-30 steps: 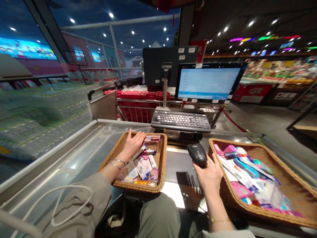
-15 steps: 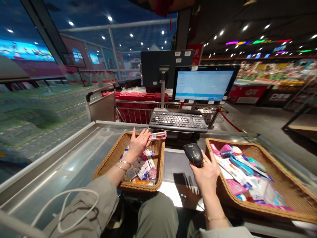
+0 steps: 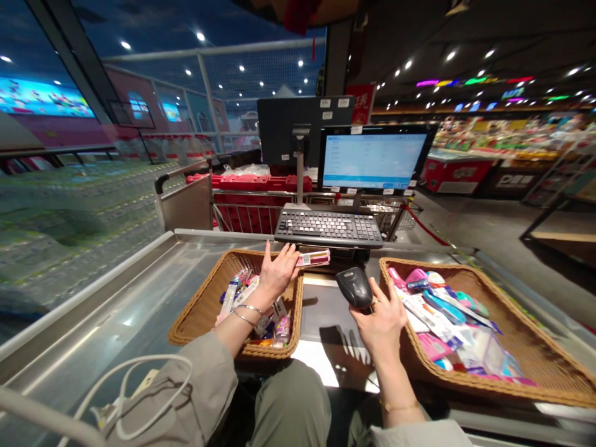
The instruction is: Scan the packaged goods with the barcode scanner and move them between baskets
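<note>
My left hand [image 3: 278, 271] grips a slim pink-and-white box [image 3: 314, 258] by one end, above the right rim of the left wicker basket [image 3: 195, 310]. Small packaged goods [image 3: 279, 329] lie in that basket, partly hidden under my forearm. In my right hand [image 3: 382, 320] is a black handheld barcode scanner [image 3: 354, 287], its head tilted up and to the left. The scanner and the box are apart, with a short gap between them. To the right of my right hand stands a second wicker basket [image 3: 526, 329] holding several toothbrush-like packs and other packaged items [image 3: 447, 316].
A black keyboard [image 3: 328, 228] and a lit monitor [image 3: 372, 159] stand behind the baskets. A metal counter [image 3: 139, 298] with a raised edge runs to the left. Beyond are shopping carts [image 3: 246, 214]. A white cable [image 3: 135, 360] loops over my left sleeve.
My left hand has moved right with the box, which now extends past the basket's rim toward the scanner. My right hand still holds the scanner in nearly the same pose. The view has shifted slightly.
</note>
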